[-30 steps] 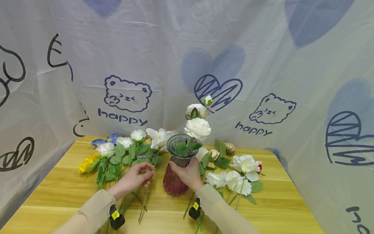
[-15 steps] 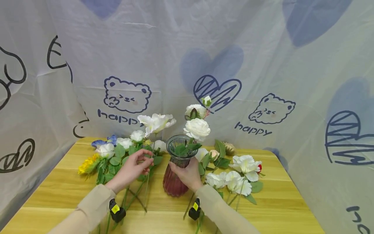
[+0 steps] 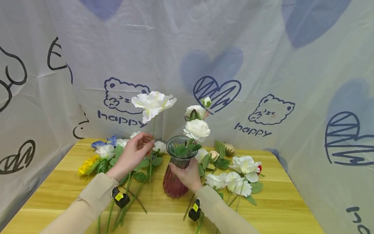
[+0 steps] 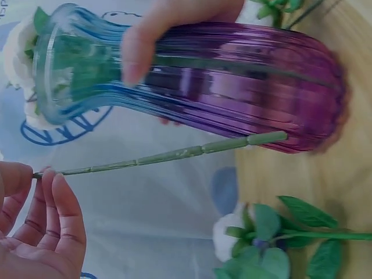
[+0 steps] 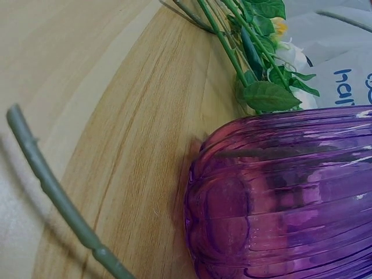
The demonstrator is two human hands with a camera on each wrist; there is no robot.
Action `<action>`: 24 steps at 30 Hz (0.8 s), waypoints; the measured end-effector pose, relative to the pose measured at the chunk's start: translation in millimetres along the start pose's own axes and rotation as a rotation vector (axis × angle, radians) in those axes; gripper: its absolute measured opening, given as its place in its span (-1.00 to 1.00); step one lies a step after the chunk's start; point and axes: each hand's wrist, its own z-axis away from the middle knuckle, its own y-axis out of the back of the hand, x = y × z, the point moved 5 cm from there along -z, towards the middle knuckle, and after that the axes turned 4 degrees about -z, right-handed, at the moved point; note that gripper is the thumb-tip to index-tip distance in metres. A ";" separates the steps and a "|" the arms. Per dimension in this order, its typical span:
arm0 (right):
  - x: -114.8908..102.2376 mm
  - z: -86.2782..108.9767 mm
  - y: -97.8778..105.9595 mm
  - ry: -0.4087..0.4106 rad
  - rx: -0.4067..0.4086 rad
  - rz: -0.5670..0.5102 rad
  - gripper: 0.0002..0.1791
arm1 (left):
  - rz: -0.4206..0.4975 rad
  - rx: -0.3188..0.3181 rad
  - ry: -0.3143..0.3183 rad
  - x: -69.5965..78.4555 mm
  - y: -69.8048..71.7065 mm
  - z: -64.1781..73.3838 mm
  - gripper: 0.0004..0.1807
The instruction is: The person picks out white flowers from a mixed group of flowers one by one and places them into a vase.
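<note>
Head view only: full white bloom (image 3: 154, 103) at top of the raised stem (image 4: 168, 156), beige sleeves (image 3: 90, 198) on both forearms, blue flower (image 3: 106, 142) and sunflower (image 3: 88, 165) toward the left end of the wooden table (image 3: 280, 208). Left wrist view: close detail of the pinch and of the jointed lower end of the raised stem. Right wrist view: close detail of the lobed vase base, plus a loose stem (image 5: 58, 197) at lower left of frame.

Left hand (image 3: 135, 152): thumb and fingertips together, pinched on the raised stem; bloom above the pinch, lower end below. Right hand (image 3: 187, 172): clasped on the neck of the glass vase (image 3: 173, 183), just under the rim, thumb across the near side. Vase position: upright on the table, to the right of the left hand. Raised stem: beside the vase on its left, outside the rim, apart from it in the head view.

Count: hands, two; vase, one; raised bloom, one; sunflower, one; open white flowers (image 3: 197, 130) above the vase rim, two; bud (image 3: 206, 102) above these, one; wrist cameras (image 3: 120, 197), two. White flowers to the right of the vase (image 3: 246, 166): overlapping, exact number impossible to tell.
</note>
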 end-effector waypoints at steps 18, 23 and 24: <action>3.6 4.9 1.9 -0.095 0.012 -0.023 -0.34 | 0.007 0.126 -0.186 80.1 17.2 -34.7 -0.67; 2.5 3.3 1.0 -0.079 0.009 -0.029 -0.34 | 0.047 0.174 -0.277 109.1 26.6 -44.0 -0.70; 2.1 2.9 0.7 -0.074 0.006 -0.036 -0.34 | 0.056 0.183 -0.293 114.7 28.5 -45.1 -0.70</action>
